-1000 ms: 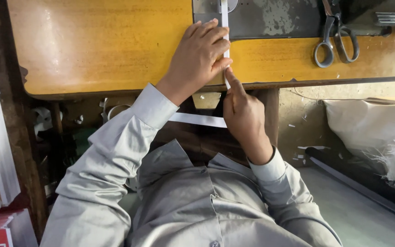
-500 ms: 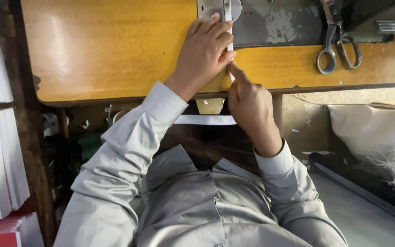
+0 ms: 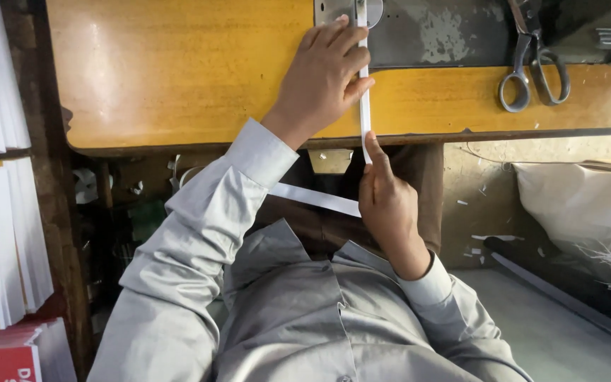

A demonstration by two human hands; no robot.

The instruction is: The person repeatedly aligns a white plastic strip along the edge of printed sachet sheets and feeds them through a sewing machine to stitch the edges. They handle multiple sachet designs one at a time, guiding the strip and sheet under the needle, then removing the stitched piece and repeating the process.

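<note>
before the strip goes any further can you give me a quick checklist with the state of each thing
1. Left hand flat on the white strip, pressing it to the yellow table: ok.
2. Right hand pinching the strip just below the table edge: ok.
3. Strip running straight from the grey machine bed to the table edge: ok.
4. Strip's far end at the metal plate: cannot tell, the frame cuts it off.
5. Scissors lying apart from both hands, at the right of the table: ok.
6. Loose tail of strip across the lap, free of snags: cannot tell.
</note>
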